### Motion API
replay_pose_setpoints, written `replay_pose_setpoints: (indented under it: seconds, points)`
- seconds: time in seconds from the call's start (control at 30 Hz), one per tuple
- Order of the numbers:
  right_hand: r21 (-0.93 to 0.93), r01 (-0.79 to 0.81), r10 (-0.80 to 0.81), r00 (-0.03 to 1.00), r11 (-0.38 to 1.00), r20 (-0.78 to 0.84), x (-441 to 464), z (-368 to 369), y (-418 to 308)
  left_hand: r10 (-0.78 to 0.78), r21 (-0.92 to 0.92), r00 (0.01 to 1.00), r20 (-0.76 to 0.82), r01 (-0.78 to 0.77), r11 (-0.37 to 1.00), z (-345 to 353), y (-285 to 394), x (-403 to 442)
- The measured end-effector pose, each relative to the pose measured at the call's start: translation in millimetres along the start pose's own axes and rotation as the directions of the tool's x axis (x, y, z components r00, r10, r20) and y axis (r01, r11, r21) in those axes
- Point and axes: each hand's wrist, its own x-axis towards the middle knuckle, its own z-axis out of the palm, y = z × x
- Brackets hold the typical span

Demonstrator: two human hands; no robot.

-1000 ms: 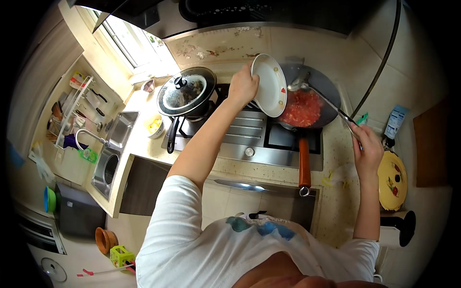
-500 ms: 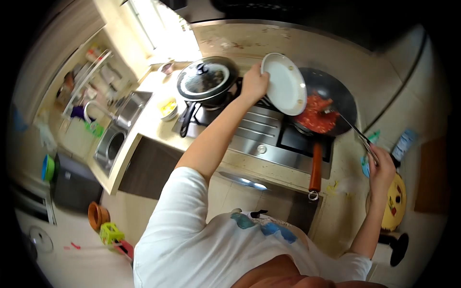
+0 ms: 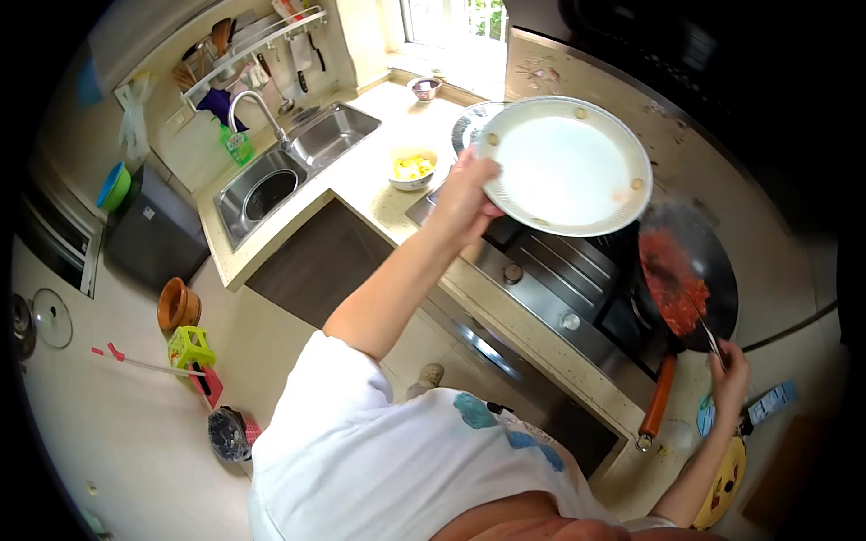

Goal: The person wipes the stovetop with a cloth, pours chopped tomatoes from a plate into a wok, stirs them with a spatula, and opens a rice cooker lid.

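- The left hand (image 3: 465,200) grasps the white plate (image 3: 564,167) by its near-left rim; the fingers under the plate are hidden.
- The right hand (image 3: 731,380) is closed around the metal handle of a utensil (image 3: 713,341); how each finger wraps it is hard to make out.
- The utensil's far end is blurred among the red food (image 3: 681,302), so its shape cannot be told.
- The plate is held up over the stove (image 3: 541,284), to the left of the wok, inner face toward the camera. It looks round and shallow, with a finely patterned rim, tan spots and a faint pinkish smear at the right.
- The wok (image 3: 724,270) sits at the stove's right, dark inside, its upper part blurred. The food lies in it as a wet, chunky red mass; its orange-brown handle (image 3: 658,397) points toward the person.
- Behind the plate, only an edge of a glass lid (image 3: 469,122) shows.
- On the desk (image 3: 374,200), left of the stove, stands a bowl (image 3: 410,183) of yellow pieces.
- At lower right, the forearm partly covers a yellow round object (image 3: 724,491).
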Motion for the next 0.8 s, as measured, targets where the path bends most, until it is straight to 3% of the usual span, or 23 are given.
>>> replay_pose_setpoints:
  seconds: [0.03, 0.07, 0.13, 0.3, 0.37, 0.4, 0.53, 0.6, 0.63, 0.67, 0.7, 0.77, 0.8]
  points:
    - [-0.123, -0.103, 0.114, 0.99, 0.987, 0.081, 0.0, -19.8, -26.3, 0.017, -0.017, 0.997, -0.073, -0.019, 1.0, -16.7, 19.3, -5.2]
    - [-0.096, 0.002, 0.002, 0.999, 0.995, 0.044, -1.0, -26.2, -24.8, 0.064, -0.019, 0.994, -0.084, -0.066, 0.998, -49.1, 31.4, -4.6]
    - [-0.316, -0.058, 0.068, 0.998, 0.947, 0.019, 3.6, -31.4, -40.9, 0.152, 0.007, 0.973, -0.172, -0.153, 0.988, -116.8, 49.9, -5.2]
    - [-0.317, -0.15, 0.129, 0.988, 0.936, -0.087, 47.3, 25.9, -5.2, 0.293, 0.198, 0.804, -0.517, -0.221, 0.955, -250.5, 73.3, -0.9]
    - [-0.385, -0.064, 0.027, 0.994, 0.921, -0.102, 55.2, 50.8, -15.4, 0.344, 0.217, 0.766, -0.543, -0.268, 0.939, -307.2, 67.8, 13.4]
    - [-0.353, -0.108, 0.102, 0.994, 0.93, -0.035, 59.6, 50.8, -25.4, 0.34, 0.232, 0.728, -0.595, -0.249, 0.94, -331.7, 65.1, 22.7]
    - [-0.361, -0.267, 0.274, 0.961, 0.894, -0.031, 48.3, 23.6, -67.7, 0.343, 0.355, 0.649, -0.679, -0.119, 0.927, -401.5, 50.8, 56.7]
    - [-0.319, -0.311, 0.336, 0.942, 0.895, 0.026, 40.4, -1.1, -100.3, 0.389, 0.365, 0.606, -0.694, -0.169, 0.915, -439.4, 33.8, 80.2]
    - [-0.33, -0.245, 0.247, 0.968, 0.912, -0.035, 32.4, -10.3, -114.5, 0.349, 0.378, 0.661, -0.664, -0.106, 0.92, -458.2, 28.4, 88.1]
    - [-0.382, -0.097, 0.063, 0.993, 0.919, -0.101, 24.3, -18.7, -112.5, 0.324, 0.369, 0.602, -0.73, -0.051, 0.928, -452.6, 27.7, 95.7]
    - [-0.411, -0.299, 0.263, 0.954, 0.861, -0.142, 26.8, -20.1, -161.7, 0.31, 0.337, 0.566, -0.764, -0.059, 0.94, -448.7, 24.5, 101.6]
    - [-0.423, -0.384, 0.407, 0.913, 0.821, -0.038, 27.2, -33.0, -190.1, 0.234, 0.339, 0.589, -0.773, 0.074, 0.938, -467.9, 20.1, 110.4]
    - [-0.402, -0.365, 0.376, 0.925, 0.84, -0.055, 25.3, -29.0, -191.5, 0.234, 0.341, 0.599, -0.766, 0.069, 0.938, -458.0, 21.6, 111.0]
